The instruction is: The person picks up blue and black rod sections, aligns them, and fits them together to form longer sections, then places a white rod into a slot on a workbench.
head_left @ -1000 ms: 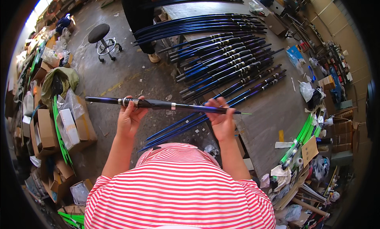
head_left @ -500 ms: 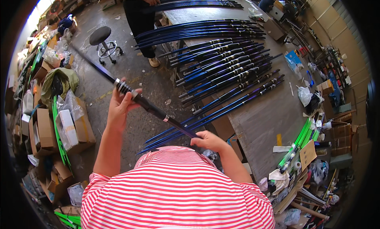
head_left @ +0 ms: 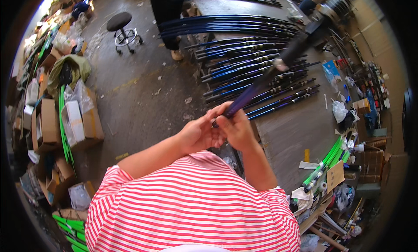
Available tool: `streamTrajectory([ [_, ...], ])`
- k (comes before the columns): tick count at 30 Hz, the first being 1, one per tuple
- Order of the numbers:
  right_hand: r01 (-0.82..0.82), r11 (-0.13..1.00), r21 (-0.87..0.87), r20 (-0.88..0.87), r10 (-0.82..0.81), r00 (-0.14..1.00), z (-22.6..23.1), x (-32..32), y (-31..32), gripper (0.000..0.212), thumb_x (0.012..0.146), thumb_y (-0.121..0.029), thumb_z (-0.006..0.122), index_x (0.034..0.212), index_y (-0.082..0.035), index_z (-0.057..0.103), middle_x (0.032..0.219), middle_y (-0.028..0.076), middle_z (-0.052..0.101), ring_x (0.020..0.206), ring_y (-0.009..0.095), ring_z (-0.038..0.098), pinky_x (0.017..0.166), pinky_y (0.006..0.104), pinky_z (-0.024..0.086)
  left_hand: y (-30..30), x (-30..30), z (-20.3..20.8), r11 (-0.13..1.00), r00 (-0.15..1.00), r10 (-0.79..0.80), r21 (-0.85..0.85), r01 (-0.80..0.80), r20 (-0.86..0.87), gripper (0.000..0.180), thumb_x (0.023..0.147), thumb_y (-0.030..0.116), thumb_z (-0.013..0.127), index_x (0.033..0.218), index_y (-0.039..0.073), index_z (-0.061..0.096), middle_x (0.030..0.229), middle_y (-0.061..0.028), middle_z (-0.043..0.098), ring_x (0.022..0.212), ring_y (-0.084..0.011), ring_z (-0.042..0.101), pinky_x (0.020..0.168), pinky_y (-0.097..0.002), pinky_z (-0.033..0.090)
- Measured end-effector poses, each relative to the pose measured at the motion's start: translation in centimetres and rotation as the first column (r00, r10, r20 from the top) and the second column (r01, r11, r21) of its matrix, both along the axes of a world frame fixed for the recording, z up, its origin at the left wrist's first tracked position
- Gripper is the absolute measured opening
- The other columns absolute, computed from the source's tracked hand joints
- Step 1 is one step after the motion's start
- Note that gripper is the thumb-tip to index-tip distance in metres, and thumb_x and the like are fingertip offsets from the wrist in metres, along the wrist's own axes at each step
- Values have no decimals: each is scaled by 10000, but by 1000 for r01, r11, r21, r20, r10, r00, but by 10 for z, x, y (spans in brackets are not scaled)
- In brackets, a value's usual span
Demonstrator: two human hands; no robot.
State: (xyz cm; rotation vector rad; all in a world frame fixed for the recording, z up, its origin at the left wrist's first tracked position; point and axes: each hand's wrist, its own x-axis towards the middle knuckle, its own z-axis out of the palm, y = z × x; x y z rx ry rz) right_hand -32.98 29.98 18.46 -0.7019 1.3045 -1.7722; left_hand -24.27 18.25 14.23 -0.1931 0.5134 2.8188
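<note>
Fishing rod (head_left: pixel 295 50) slanted from the centre of the frame to the upper right, its far part blurred. The right hand (head_left: pixel 237 128) was closed around its lower end. The left hand (head_left: pixel 195 134) met it, fingers loosely curled; whether they gripped the rod could not be told. Beyond, more rods (head_left: pixel 235 22) lay across a table (head_left: pixel 287 132), upper centre.
</note>
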Motion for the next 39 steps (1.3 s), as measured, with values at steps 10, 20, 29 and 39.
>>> streamTrajectory([
  [10, 102, 967, -234, -150, -140, 979, -38, -20, 10, 227, 855, -142, 577, 1012, -51, 442, 969, 181, 610, 831, 226, 628, 679, 281, 518, -17, 1, -18, 987, 988, -110, 103, 121, -105, 270, 914, 204, 457, 1088, 2, 502, 843, -111, 602, 567, -116, 482, 499, -220, 371],
  [20, 96, 974, -205, 41, -90, 995, -39, -15, 14, 405, 741, 90, 625, 1041, -61, 399, 955, 176, 590, 860, 221, 611, 682, 286, 526, -24, 2, -7, 971, 972, -233, -63, 232, -8, 291, 915, 323, 460, 929, 46, 546, 588, 23, 412, 408, -24, 242, 342, -166, 187],
  [29, 436, 881, -184, -85, -456, 886, -19, -66, 45, 367, 737, 17, 662, 1014, -75, 441, 859, 138, 616, 829, 228, 621, 767, 308, 508, -55, 42, -14, 738, 966, -192, -624, 258, 173, 339, 925, 314, 438, 769, 28, 531, 517, 66, 302, 422, -37, 240, 383, -203, 187],
  [39, 715, 697, 58, 167, -713, 681, -68, -133, 125, 294, 791, -61, 635, 1021, -72, 453, 851, 151, 623, 721, 245, 643, 570, 326, 563, -141, 133, -4, 213, 900, -80, -875, 435, 428, 281, 882, 259, 501, 792, 5, 582, 515, 13, 413, 487, -89, 402, 469, -251, 336],
])
